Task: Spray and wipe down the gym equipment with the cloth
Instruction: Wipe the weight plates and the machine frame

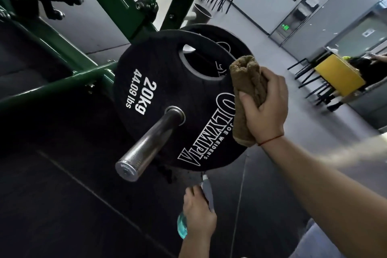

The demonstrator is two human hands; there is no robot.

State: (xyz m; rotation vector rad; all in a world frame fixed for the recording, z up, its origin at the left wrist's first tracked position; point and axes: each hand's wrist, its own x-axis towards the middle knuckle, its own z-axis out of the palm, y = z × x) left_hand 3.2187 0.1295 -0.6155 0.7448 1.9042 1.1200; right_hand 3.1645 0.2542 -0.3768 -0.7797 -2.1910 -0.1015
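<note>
- The right hand (pixel 266 109) is curled round a folded brown terry cloth (pixel 245 90), with the thumb across the front and the fingers wrapped behind.
- The cloth lies against the rim of the black 20 kg weight plate (pixel 167 90), just left of that hand.
- The left hand (pixel 199 213), below the plate and nearer the body, grips a spray bottle (pixel 182 226) by its neck; the nozzle points up toward the plate's lower edge.
- The cloth looks soft, light and bulky, so a full-fist hold on the fold should keep it from unrolling.
- The plate looks heavy and stiff. Seated on the knurled steel sleeve (pixel 146 144), it should take firm rubbing without shifting.
- The bottle is probably light and may be slick if wet; the neck is the sure place to hold it.
- A green machine frame (pixel 62 48) stands beyond the plate, well away from both hands.
</note>
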